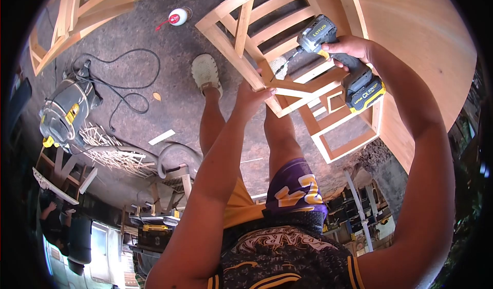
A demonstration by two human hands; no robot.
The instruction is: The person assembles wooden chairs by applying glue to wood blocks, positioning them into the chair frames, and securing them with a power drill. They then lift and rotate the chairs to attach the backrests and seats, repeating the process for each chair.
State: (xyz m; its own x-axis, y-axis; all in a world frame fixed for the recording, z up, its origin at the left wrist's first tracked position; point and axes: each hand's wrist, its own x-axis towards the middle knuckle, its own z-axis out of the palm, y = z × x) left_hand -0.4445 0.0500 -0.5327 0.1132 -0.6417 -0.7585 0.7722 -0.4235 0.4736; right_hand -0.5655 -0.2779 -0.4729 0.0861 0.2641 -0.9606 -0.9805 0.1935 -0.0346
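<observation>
A cordless drill (pixel 317 34) with a black and yellow battery is gripped in my right hand (pixel 350 50). Its long bit points down and left at the joint of a slatted wooden frame (pixel 233 50). My left hand (pixel 252 98) is wrapped round the corner of that frame, near a short diagonal brace (pixel 290 92). Whether the bit tip touches the wood cannot be made out. Below the drill, a smaller rectangular wooden frame (pixel 328 150) joins or overlaps the slatted one; which of the two is unclear.
A large plywood panel (pixel 421 42) stands at the right. On the floor lie a white bottle with a red nozzle (pixel 177 17), a black vacuum (pixel 67 109) with its cable, and thin wood strips (pixel 115 153). Another wooden frame (pixel 102 11) is at upper left. A person (pixel 51 222) is at lower left.
</observation>
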